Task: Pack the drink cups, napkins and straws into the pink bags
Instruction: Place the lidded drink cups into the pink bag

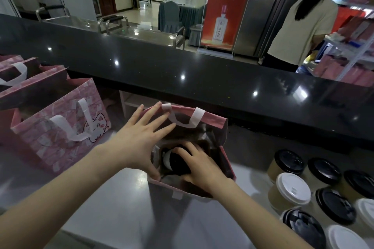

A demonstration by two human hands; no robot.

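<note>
As the splayed left hand (137, 145) touches the bag (215, 121), the right hand (199, 168) grips a cup (176, 164) inside.

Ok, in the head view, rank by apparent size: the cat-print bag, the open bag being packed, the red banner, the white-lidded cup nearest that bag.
1. cat-print bag and open bag: about alike, unranked.
2. red banner, shrunk by standing far back.
3. white-lidded cup.

Cup (176, 164) in bag (214, 123) mostly hidden, rightmost cups (366, 211) cut by edge
</note>
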